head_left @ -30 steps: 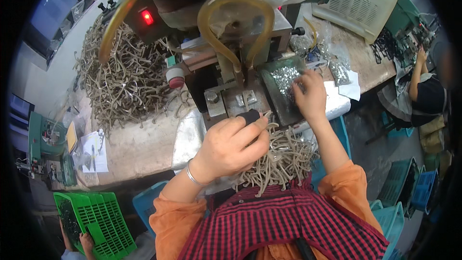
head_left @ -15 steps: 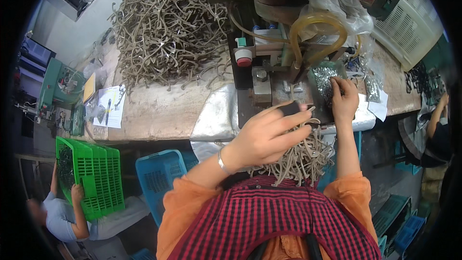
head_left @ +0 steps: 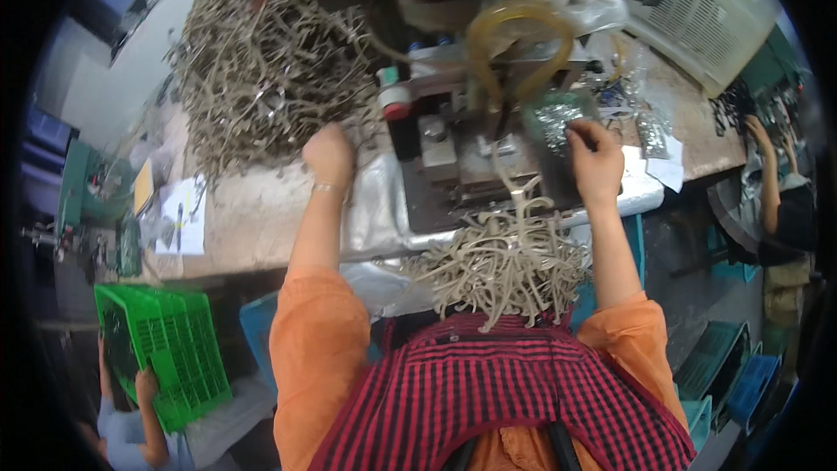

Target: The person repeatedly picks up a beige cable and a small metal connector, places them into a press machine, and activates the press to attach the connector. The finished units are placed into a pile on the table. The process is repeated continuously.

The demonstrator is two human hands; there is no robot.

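My left hand (head_left: 330, 155) is at the near right edge of a big heap of grey-brown, curved, branching pieces (head_left: 261, 78). It is curled like a fist, and its fingertips are hidden. My right hand (head_left: 597, 161) hovers by a tray of small shiny metal bits (head_left: 562, 122), thumb and fingers pinched together; anything between them is too small to make out. Between my arms, a smaller bunch of the same branching pieces (head_left: 501, 270) lies at my lap. One piece (head_left: 521, 192) reaches up from this bunch to the block of a bench press (head_left: 466, 157).
A yellowish hose (head_left: 514, 13) loops in front of the press, beside a red button (head_left: 395, 105). Paper (head_left: 181, 214) lies on the bench at left. A co-worker at lower left holds a green crate (head_left: 174, 349); another person's arm (head_left: 767, 174) shows at far right.
My left hand has gone from in front of the press leftward to the big heap. My right hand remains by the metal bits. The whole view has shifted slightly.
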